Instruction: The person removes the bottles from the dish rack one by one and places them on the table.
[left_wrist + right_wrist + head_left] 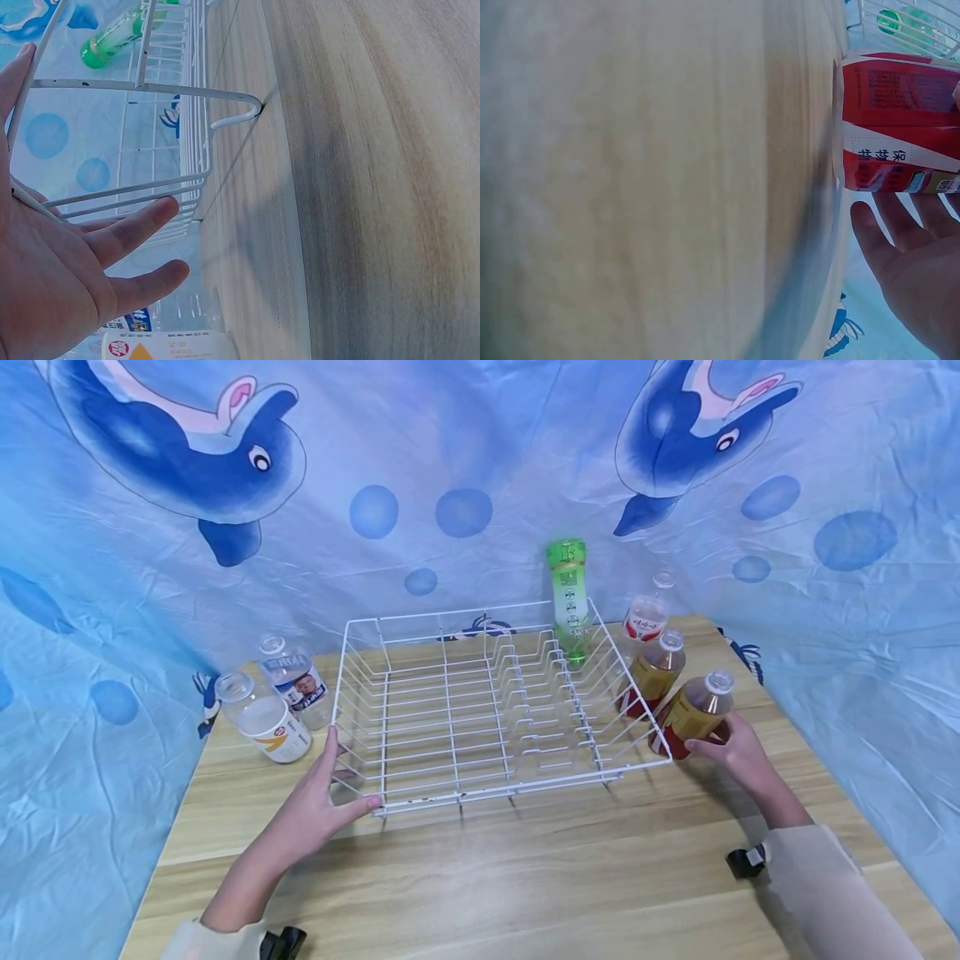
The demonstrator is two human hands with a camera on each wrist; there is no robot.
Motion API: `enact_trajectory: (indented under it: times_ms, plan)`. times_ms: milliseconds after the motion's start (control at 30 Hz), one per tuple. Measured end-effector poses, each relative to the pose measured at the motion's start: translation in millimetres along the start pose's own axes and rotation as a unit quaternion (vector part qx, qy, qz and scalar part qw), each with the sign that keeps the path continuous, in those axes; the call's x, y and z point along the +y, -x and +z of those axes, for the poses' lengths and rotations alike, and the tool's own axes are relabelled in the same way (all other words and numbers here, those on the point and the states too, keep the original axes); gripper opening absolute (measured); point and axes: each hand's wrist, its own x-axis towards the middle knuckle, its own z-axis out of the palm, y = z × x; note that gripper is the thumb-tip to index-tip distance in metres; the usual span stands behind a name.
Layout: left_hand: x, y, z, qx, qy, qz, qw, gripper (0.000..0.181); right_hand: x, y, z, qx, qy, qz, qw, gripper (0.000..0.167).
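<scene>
A white wire dish rack (460,797) stands in the middle of the wooden table. My left hand (315,802) grips its near left corner, thumb on the front rim and fingers at the left side; in the left wrist view two fingers extend below the side wires. At the rack's near right corner stands an upright drink bottle (688,720) with brown contents and a red and gold label. My right hand (742,756) holds this bottle from its right side, thumb in front and fingers behind. The right wrist view shows its red label (900,97) close up, fingers partly hidden.
Behind the held bottle stand a similar brown bottle (657,672) and a clear one with a red-white label (647,614). A green bottle (570,597) is upside down at the rack's back right. Two clear bottles, one white-labelled (270,727), one blue-labelled (300,683), stand left.
</scene>
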Motion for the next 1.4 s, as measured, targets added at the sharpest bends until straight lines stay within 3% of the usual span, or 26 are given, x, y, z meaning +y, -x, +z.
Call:
enact_trajectory:
  times_ms: [200,300,433,500,633,767,967,1400]
  plan:
    - [-0.5,-0.7,0.2,0.001,-0.004,0.002,1.0,0.122,4.2,3.0,0.5,-0.009,0.007,-0.01,0.9999,0.083]
    - [0.3,-1.9,0.1,-0.002,-0.009,0.002,1.0,0.122,3.2,6.0,-5.1,-0.008,-0.004,-0.033,0.9994,0.086]
    - [2.0,-3.6,-0.8,-0.007,-0.012,0.0,0.9999,0.123,-13.2,8.3,-23.7,0.043,-0.023,-0.092,0.9945,0.086]
    - [2.7,-3.6,-1.8,-0.007,-0.011,-0.001,0.9999,0.123,-30.1,6.6,-34.8,0.08,-0.013,-0.13,0.9882,0.085]
    - [2.7,-2.2,-3.6,-0.006,-0.008,-0.003,0.9999,0.123,-76.3,-2.3,-53.2,0.138,0.038,-0.216,0.9657,0.081]
    - [1.5,-0.7,-4.0,-0.003,-0.012,-0.004,0.9999,0.122,-123.7,-14.0,-64.5,0.16,0.083,-0.281,0.9426,0.081]
    - [-0.8,-0.2,-2.2,-0.002,-0.01,-0.002,0.9999,0.123,-172.8,-35.4,-65.8,0.142,0.151,-0.345,0.9154,0.087]
    - [2.7,1.6,-2.2,-0.003,-0.009,-0.01,0.9999,0.122,-221.6,-73.9,-48.2,0.081,0.227,-0.382,0.8921,0.085]
